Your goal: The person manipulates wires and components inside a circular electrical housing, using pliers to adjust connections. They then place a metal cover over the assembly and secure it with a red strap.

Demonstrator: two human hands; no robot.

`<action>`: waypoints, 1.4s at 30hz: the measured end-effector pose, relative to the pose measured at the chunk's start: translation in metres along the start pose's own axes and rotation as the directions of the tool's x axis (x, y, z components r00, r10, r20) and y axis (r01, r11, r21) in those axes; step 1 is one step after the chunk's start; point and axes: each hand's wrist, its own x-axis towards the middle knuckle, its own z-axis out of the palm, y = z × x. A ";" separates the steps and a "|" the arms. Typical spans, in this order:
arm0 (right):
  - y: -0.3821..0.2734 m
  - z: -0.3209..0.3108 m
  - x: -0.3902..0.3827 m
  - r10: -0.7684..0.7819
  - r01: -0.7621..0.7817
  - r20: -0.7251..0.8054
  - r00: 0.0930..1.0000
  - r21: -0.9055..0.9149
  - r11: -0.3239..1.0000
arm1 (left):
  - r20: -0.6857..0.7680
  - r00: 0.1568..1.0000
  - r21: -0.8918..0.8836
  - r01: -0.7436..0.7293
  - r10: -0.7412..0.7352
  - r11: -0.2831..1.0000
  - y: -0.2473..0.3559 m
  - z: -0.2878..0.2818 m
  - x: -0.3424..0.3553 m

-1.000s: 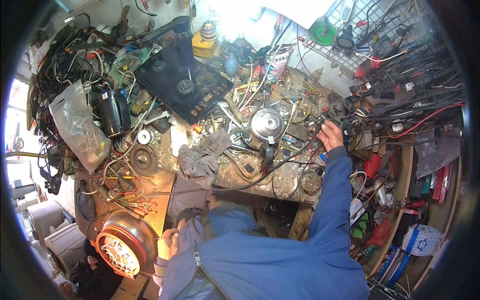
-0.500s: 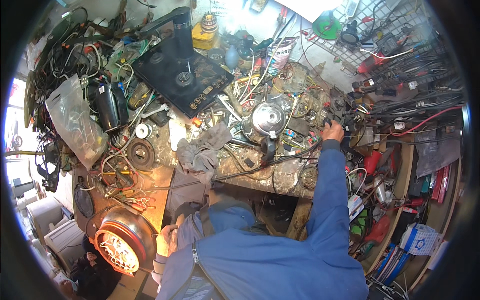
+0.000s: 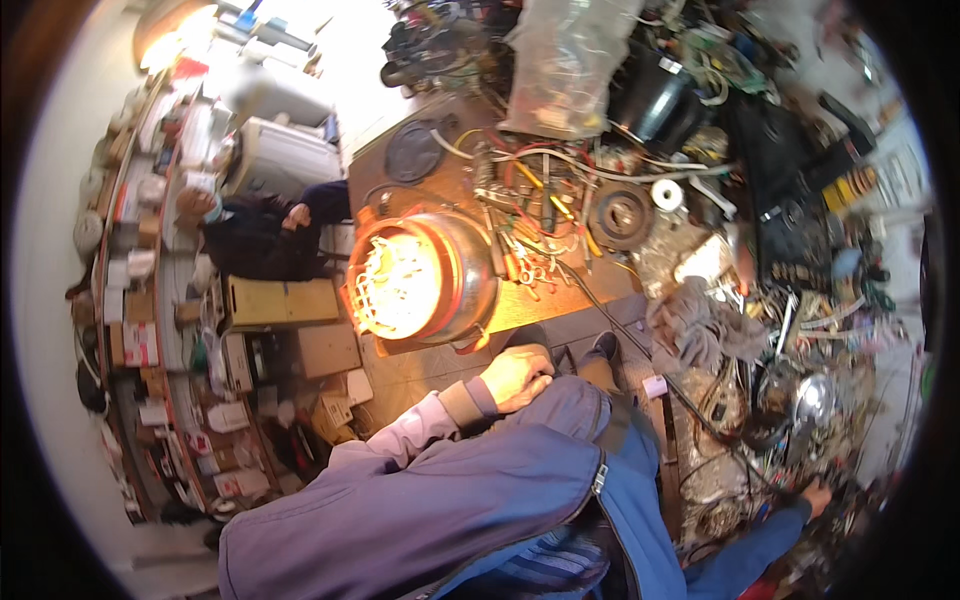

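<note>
My left hand (image 3: 517, 378) rests by my lap with its fingers curled; whatever lies inside them, if anything, is hidden. Far to the right, my right arm reaches to the bench's end. There my right hand (image 3: 816, 497), small in view, closes at the end of a long black power cord (image 3: 690, 403). The cord runs across the bench edge toward the wooden table. On that table a round heater (image 3: 470, 270) glows bright orange, nearest to my left hand. Pliers and other hand tools (image 3: 530, 268) lie beside it. A shiny metal kettle (image 3: 814, 398) stands on the bench.
A grey rag (image 3: 700, 325) hangs over the bench edge. Behind it are a black induction cooker (image 3: 785, 215), a black pot-like vessel (image 3: 655, 100) and a clear plastic bag (image 3: 565, 70). Another person (image 3: 265, 235) sits at the left by crowded shelves (image 3: 150, 330).
The view has swung left, bringing the heater to the middle and the seated person and shelves into sight. My right hand stays at the bench's end; my left hand remains curled near my lap.
</note>
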 end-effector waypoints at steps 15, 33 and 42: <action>0.005 0.013 0.095 0.254 -0.241 0.043 0.966 -0.195 0.951 | -0.050 0.986 0.072 0.165 -0.161 0.984 0.001 0.016 -0.008; -0.118 -0.088 -0.021 -0.093 0.063 -0.281 0.955 -0.115 0.991 | -0.178 0.942 -0.046 0.282 -0.286 0.958 0.000 -0.012 -0.048; -0.254 -0.106 -0.186 -0.616 0.630 -0.250 0.747 -0.028 0.776 | -0.351 0.816 -0.353 0.339 -0.459 0.872 -0.054 -0.010 -0.126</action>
